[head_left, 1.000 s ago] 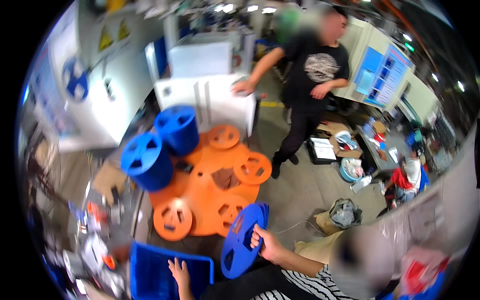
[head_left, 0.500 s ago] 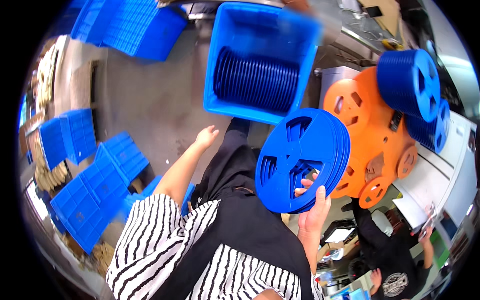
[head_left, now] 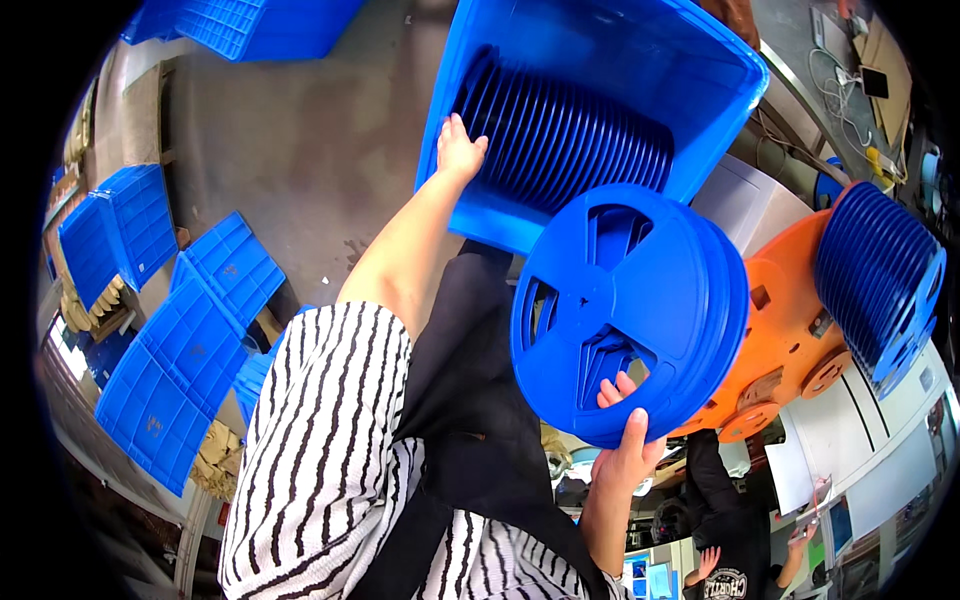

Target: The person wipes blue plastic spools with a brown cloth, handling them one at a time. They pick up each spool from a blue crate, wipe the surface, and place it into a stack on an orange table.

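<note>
Ok, holding step: I've R hand [head_left: 628,455] hooked thru blue reels [head_left: 652,280], L hand [head_left: 459,152] loosely spread at bin [head_left: 610,45] rim (contact unclear); next prob. needs steady R grip.

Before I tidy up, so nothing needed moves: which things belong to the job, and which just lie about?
Apparently in use: blue reels in right hand; blue bin holding more, left hand at its rim; reel stack by orange stand.
Apparently lying about: dark flat device; yellow object.

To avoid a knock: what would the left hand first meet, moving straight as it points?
The left hand would probably meet the blue plastic bin's left wall first, though depth there is unclear.
</note>
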`<control>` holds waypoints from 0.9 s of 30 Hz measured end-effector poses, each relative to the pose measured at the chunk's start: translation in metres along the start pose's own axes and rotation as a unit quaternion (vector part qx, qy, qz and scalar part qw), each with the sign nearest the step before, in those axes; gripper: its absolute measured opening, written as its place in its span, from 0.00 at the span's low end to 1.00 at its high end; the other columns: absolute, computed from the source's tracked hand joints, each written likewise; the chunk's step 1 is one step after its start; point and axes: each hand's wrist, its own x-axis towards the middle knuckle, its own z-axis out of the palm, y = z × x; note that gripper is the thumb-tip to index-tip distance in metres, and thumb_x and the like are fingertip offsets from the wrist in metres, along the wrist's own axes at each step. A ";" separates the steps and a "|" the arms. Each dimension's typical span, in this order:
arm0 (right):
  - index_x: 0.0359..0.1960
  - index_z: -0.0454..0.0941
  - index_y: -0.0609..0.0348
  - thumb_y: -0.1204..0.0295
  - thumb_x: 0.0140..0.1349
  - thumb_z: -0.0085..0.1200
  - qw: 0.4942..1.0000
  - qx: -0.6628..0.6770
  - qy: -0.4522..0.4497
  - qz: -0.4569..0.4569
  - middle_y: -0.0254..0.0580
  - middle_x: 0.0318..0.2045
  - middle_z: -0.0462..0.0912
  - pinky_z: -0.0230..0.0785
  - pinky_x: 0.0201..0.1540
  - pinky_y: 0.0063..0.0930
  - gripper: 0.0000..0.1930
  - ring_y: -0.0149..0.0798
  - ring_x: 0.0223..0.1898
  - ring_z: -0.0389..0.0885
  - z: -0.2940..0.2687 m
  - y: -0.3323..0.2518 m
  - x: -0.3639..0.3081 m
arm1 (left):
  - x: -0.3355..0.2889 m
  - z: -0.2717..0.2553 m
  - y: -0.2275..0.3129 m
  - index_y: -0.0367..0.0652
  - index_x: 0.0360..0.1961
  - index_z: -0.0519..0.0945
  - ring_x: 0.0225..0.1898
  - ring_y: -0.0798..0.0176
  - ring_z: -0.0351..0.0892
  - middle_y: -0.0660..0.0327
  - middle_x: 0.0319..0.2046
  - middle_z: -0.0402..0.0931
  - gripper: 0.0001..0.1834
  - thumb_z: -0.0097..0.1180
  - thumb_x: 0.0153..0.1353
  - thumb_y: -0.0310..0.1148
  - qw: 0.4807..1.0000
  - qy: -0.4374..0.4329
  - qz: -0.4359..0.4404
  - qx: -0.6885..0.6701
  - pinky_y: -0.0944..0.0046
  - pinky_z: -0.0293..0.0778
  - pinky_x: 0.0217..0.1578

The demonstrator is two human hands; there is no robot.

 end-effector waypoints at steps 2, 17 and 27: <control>0.61 0.58 0.76 0.69 0.68 0.44 1.000 -0.003 -0.001 -0.025 0.68 0.49 0.75 0.78 0.46 0.42 0.25 0.56 0.44 0.82 0.016 0.000 0.014 | 0.008 0.009 0.012 0.39 0.70 0.51 0.69 0.45 0.51 0.45 0.69 0.51 0.44 0.59 0.57 0.42 0.999 0.038 -0.034 -0.004 0.48 0.49 0.68; 0.64 0.55 0.74 0.65 0.67 0.44 0.984 0.037 -0.110 -0.136 0.68 0.51 0.73 0.78 0.46 0.43 0.29 0.56 0.46 0.81 0.181 -0.024 0.100 | -0.040 0.068 -0.029 0.49 0.66 0.64 0.65 0.44 0.55 0.51 0.63 0.61 0.33 0.56 0.58 0.37 0.993 0.103 -0.049 -0.044 0.47 0.53 0.65; 0.60 0.63 0.68 0.69 0.70 0.46 0.985 0.062 -0.157 0.035 0.54 0.60 0.70 0.71 0.55 0.43 0.22 0.52 0.61 0.70 0.258 0.036 0.128 | -0.101 0.077 -0.035 0.44 0.66 0.62 0.68 0.42 0.54 0.48 0.66 0.57 0.33 0.55 0.58 0.31 0.976 0.012 -0.037 -0.212 0.49 0.52 0.67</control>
